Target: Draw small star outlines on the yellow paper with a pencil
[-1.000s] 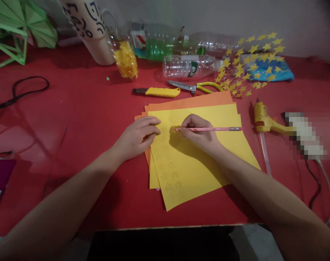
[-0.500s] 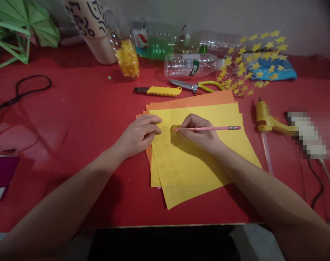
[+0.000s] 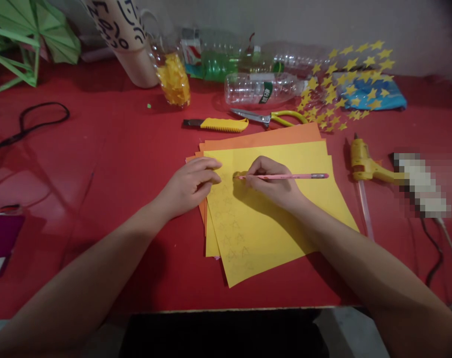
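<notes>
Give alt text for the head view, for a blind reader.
A right hand holds a pink pencil over a yellow paper sheet bearing faint drawn stars; the left hand lies at its left edge. Beyond lie a yellow utility knife and yellow-handled metal scissors.

Dim, uneven illumination, darkest at the far right corner. A soft shadow falls across the yellow paper (image 3: 281, 248) beneath the right hand (image 3: 276, 187). Small glints mark the clear bottle (image 3: 244, 90). Pencilled stars (image 3: 231, 240) appear faint; a pixelated patch (image 3: 421, 186) obscures detail at right.
</notes>
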The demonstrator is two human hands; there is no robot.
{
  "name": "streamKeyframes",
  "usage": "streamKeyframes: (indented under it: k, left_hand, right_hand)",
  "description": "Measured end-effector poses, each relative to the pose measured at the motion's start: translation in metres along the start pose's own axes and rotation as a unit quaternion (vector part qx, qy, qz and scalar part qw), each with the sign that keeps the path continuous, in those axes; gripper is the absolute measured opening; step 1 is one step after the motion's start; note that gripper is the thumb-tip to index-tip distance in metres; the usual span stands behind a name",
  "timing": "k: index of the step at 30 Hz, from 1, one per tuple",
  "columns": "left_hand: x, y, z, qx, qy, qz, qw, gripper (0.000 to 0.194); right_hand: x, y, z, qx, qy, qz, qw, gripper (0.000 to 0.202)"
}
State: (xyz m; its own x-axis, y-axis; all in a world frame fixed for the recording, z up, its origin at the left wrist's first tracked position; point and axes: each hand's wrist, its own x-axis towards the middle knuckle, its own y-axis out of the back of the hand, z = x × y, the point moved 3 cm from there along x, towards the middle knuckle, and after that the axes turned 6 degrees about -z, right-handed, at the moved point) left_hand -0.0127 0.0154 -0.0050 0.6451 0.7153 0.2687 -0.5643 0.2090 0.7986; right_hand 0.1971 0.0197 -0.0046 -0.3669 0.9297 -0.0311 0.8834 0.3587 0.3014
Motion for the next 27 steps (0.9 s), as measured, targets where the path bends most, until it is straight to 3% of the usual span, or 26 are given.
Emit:
streamKeyframes:
  k: [27]
  left_hand:
    - [0.0011, 0.0009, 0.0021, -0.004, 0.010, -0.009, 1.000, 0.023]
  right_hand:
    - [0.0014, -0.0015, 0.0039, 0.051, -0.023, 0.040, 0.998, 0.018]
